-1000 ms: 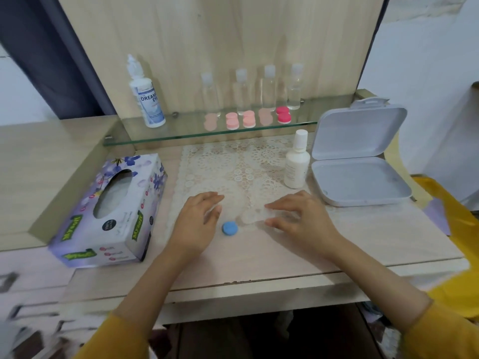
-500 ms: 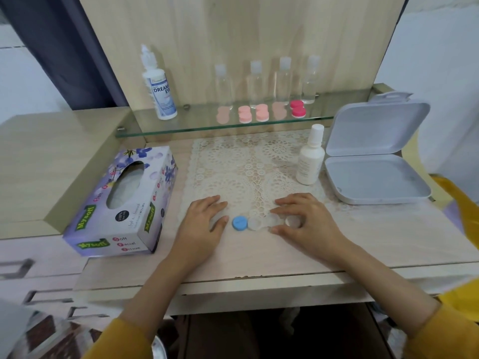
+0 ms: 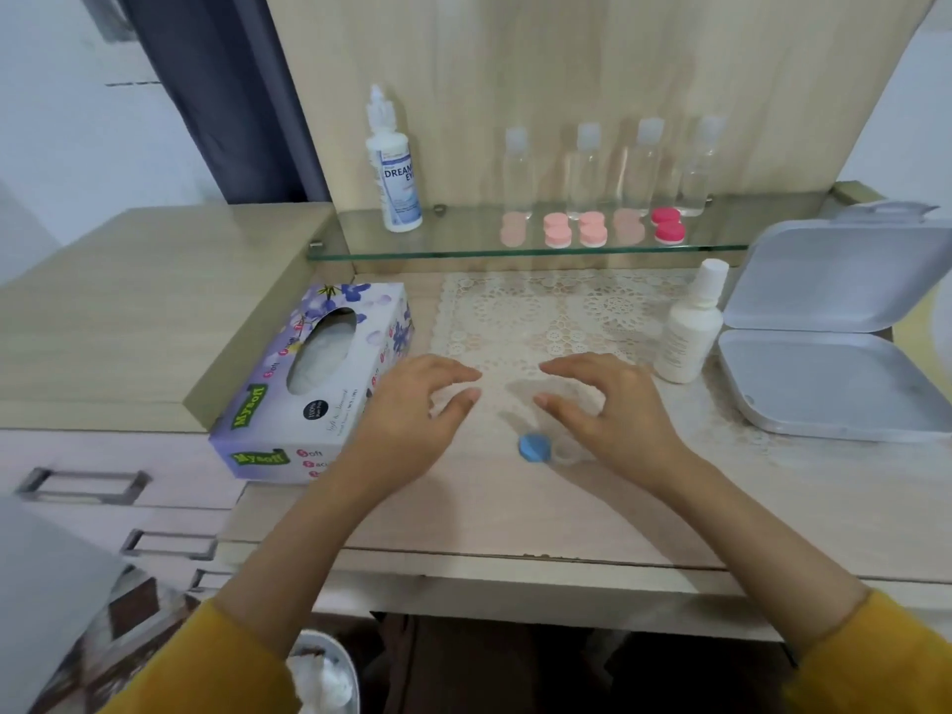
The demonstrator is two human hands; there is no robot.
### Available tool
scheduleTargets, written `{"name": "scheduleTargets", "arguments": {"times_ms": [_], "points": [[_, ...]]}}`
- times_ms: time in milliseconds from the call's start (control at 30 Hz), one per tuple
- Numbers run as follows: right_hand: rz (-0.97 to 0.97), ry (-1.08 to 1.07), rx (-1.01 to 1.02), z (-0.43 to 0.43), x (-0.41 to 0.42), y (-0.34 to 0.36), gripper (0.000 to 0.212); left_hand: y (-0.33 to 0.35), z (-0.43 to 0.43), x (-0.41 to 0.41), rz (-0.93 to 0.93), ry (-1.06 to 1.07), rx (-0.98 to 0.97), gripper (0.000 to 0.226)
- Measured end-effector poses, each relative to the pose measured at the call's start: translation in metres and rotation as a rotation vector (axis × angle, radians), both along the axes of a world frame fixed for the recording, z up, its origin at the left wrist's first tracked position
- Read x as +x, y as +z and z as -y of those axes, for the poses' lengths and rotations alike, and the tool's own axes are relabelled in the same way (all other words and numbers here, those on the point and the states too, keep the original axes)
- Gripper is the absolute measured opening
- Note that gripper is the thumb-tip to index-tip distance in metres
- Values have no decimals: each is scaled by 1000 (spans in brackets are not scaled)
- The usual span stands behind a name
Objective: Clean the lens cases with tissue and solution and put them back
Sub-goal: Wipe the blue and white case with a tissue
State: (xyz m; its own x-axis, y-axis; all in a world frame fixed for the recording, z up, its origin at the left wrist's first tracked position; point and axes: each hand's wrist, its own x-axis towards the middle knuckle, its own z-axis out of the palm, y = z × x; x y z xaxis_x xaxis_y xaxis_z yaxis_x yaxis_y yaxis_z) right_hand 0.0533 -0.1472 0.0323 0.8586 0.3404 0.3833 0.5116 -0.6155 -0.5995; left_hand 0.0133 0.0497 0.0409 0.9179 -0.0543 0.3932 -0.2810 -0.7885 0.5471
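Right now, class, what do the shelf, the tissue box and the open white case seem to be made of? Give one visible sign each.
Shelf: glass, glossy; see-through with a greenish edge.
Tissue box: probably printed cardboard; sharp folded edges, flower print.
Open white case: likely matte plastic; moulded rounded corners and hinged lid.

The person wears a plain mustard-yellow top. The left sleeve shows below the front edge of the desk, its cuff a soft line across the forearm. The right sleeve, of the same yellow fabric, also shows below that edge, its cuff gathered into faint folds. Past both cuffs the forearms are bare up to the left hand and right hand above the desk top. The fingernails look short, though the view is soft.
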Motion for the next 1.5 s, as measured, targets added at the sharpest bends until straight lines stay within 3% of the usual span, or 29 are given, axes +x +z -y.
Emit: {"name": "scheduleTargets", "arguments": {"times_ms": [133, 333, 567, 767, 900, 1200, 1500], "points": [[-24, 106, -144, -38, 6, 3, 38, 37, -37, -6, 61, 71, 55, 15], [-106, 141, -328, -83, 7, -1, 39, 56, -100, 8, -188, 296, 312, 16], [-79, 137, -477, -104, 9, -11, 31, 53, -119, 31, -274, 191, 774, 28], [-87, 114, -464, -110, 10, -9, 38, 44, -125, 41, -294, 114, 939, 37], [-78, 109, -437, -112, 9, -10, 38, 40, -126, 43, -292, 88, 920, 33], [-69, 121, -387, -110, 11, -15, 50, 40, -125, 41, -275, 118, 638, 16], [-58, 91, -239, -104, 15, -20, 37, 83, -126, 34, -124, 166, 305, 6]]}}
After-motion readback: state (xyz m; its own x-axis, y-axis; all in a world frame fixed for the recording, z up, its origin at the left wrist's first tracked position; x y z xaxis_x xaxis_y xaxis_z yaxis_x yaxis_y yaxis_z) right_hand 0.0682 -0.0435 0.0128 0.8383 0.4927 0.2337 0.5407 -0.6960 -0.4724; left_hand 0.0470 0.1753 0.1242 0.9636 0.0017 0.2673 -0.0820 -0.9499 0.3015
